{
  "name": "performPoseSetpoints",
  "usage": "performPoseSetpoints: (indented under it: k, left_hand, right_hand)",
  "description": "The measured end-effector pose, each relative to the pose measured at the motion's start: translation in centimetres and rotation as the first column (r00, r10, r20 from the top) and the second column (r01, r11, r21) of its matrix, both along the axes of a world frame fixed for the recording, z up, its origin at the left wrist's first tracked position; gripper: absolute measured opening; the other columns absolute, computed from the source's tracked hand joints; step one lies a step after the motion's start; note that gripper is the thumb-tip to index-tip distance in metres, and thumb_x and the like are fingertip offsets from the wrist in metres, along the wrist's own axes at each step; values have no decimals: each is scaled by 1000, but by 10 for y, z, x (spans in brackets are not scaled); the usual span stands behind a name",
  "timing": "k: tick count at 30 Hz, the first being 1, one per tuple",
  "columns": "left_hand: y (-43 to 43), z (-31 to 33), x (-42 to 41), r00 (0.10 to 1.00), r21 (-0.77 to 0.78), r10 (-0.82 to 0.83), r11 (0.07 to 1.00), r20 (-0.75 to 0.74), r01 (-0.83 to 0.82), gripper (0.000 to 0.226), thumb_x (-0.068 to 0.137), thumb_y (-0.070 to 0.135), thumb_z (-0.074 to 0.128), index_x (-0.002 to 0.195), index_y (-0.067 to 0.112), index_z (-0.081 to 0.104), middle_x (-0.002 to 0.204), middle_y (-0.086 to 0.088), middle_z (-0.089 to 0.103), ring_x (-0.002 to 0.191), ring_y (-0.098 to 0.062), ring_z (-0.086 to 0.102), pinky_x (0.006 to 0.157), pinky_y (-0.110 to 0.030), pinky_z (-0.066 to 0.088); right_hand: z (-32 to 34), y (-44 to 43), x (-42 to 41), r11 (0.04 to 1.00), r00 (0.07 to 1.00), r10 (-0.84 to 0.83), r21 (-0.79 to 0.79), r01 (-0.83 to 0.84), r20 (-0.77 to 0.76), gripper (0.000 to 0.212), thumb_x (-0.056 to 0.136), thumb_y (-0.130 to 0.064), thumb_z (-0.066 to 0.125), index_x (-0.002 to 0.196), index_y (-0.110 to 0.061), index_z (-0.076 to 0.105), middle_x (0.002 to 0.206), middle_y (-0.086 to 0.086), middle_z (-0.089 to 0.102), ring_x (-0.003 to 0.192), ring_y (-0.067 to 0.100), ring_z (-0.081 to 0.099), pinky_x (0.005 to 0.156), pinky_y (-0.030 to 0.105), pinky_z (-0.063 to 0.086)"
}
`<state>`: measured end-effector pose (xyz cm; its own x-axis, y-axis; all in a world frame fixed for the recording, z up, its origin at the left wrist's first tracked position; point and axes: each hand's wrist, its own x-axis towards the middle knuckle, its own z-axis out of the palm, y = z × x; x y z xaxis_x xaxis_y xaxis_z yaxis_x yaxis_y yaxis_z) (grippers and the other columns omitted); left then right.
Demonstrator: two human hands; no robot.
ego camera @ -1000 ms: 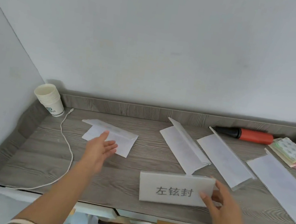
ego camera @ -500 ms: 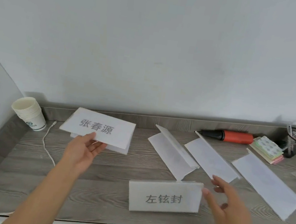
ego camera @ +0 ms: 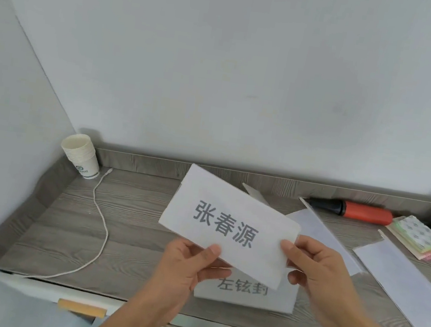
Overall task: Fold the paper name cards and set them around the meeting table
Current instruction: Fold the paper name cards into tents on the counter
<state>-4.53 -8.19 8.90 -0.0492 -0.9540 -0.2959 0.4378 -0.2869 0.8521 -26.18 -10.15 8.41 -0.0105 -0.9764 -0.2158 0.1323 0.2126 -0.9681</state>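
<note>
Two hands hold one white paper name card printed 张春源 above the grey wood-grain table.

We grip it tilted, its right end lower: our left hand pinches the bottom edge between thumb and fingers, and our right hand pinches the lower right corner the same way. Directly beneath this card, a second white standing name card reading 左铉封 rests on the table, partly hidden. Right of the held card lie flat white paper sheets, with a red and black tube-shaped tool and a stack of pastel sticky pads behind them. Far left of the card stand stacked white paper cups bearing a small green logo we cannot read, beside a white cable.
</note>
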Motion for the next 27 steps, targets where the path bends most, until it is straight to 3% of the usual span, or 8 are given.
performPoseSetpoints:
  k: [1,4,6,8,12,17,23,27]
  left_hand:
    - [0,-1,3,999,5,29,1000,28,-29,35,73,11,67,106,2,63,89,-17,75,75,-29,71,70,-38,62]
    - [-10,-10,23,978,5,167,986,127,-169,36,80,13,66,115,8,57,100,-18,75,86,-33,72,72,-39,62]
    - [-13,-17,35,930,-41,229,973,289,-227,26,88,7,61,113,13,59,89,-13,76,82,-28,73,68,-34,61]
    - [-10,-28,38,862,-100,191,981,469,-163,19,90,2,58,102,12,67,80,-10,77,77,-27,72,66,-29,60]
    - [4,-54,32,765,-114,136,990,629,-83,8,86,1,65,83,6,71,72,-10,75,71,-30,70,66,-34,60]
    - [11,-73,25,763,-72,134,991,633,-115,8,82,1,69,85,8,68,77,-12,74,74,-26,69,66,-35,60]
    - [7,-81,22,695,-83,123,992,708,-91,18,82,7,71,94,16,64,81,-12,70,78,-26,66,71,-41,57]
    - [4,-86,18,649,-80,101,995,754,-61,14,86,16,68,99,21,66,86,-2,71,83,-17,66,69,-26,53]
  right_hand:
    - [-1,0,-7,1000,1000,18,-18,-18,12,11,80,-20,70,78,-11,74,68,1,71,55,8,56,43,19,43]
    - [0,-1,-28,992,995,56,-112,-65,-82,53,53,-59,81,86,-17,78,71,5,74,57,9,56,47,19,46]
    - [-6,-1,-39,986,988,52,-150,-74,-148,42,61,-52,79,85,-17,78,68,5,72,55,10,53,47,18,43]
    - [-12,2,-42,983,979,68,-155,-98,-192,8,78,-22,72,79,-16,77,63,2,71,51,6,52,47,15,42]
    - [-35,16,-42,976,919,66,-165,-140,-388,11,84,-18,65,78,-13,73,62,-5,70,52,0,57,52,9,41]
    - [-64,26,-47,986,767,17,-115,-118,-641,7,86,-26,67,81,-25,70,67,-19,68,63,2,60,56,11,43]
    - [-75,27,-43,975,445,-138,-200,-96,-885,26,82,-42,68,93,-38,46,81,-23,57,72,1,58,56,20,39]
    - [-87,27,-51,947,309,-163,-237,-218,-937,18,81,-41,70,89,-26,65,74,-17,61,57,4,58,45,20,43]
